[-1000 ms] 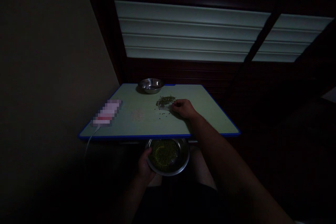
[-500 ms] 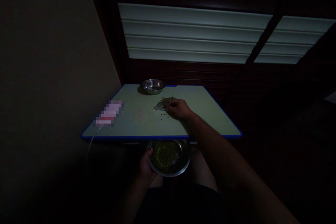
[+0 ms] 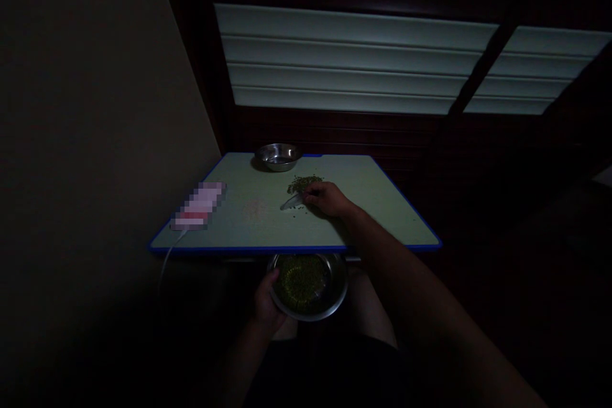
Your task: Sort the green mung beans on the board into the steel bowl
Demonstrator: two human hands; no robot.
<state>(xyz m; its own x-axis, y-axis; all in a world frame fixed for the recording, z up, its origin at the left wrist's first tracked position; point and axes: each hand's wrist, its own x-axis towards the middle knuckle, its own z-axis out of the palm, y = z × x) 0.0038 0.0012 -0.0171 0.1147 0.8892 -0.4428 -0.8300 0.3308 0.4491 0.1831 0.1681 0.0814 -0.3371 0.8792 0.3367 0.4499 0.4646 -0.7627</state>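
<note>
Green beans sit in a loose heap mid-surface. Surface: biggest item, pale, blue-edged. Steel bowl is held below the near edge, over the lap, more beans inside; likely kept there for short reach from the surface. Far bowl, also metal, stands at the back, probably to keep elbow room in front. Phone, pixelated, and its cable are off left, well apart from the heap. Left hand curls round the bowl's side, thumb at the rim, presumably for steadiness. Right hand pinches closed on one end of a clear strip, seemingly leaving its long edge free; it's just on the heap's near side. From here I can't tell if it touches the surface. Stray beans lie near it. Versus half a second ago: strip looks narrower, angled more edge-on, farther off the heap; hands barely moved.
</note>
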